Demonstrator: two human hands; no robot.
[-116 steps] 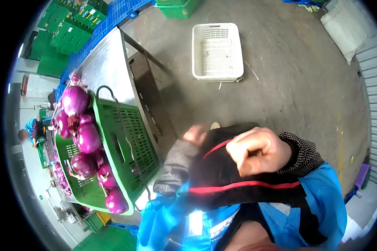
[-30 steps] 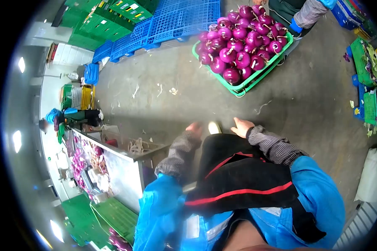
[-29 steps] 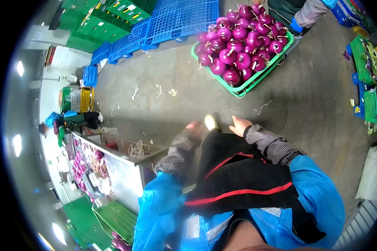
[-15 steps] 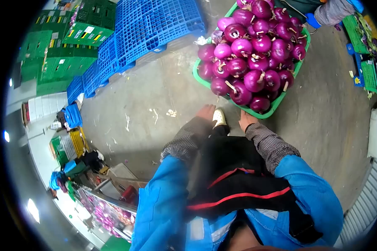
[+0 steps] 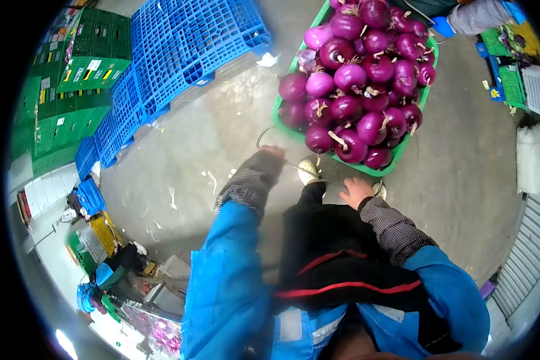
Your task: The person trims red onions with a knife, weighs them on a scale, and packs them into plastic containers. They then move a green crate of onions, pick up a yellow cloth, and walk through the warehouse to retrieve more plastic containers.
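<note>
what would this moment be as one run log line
left hand: at bent wire | right hand: at same wire | green crate: heaped with purple onions | grip: unclear

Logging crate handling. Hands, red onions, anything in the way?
Left hand and right hand holding metal wire. Green crate heaped with red onions just ahead. Close by: shoe under wire, co-worker's sleeve near crate.

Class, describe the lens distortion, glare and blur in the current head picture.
Head view: fisheye bending, black corners, the corrugated panel bowed at right; head view: a glaring light at lower left, small glints on the onions; head view: left hand hazier than the right hand.
</note>
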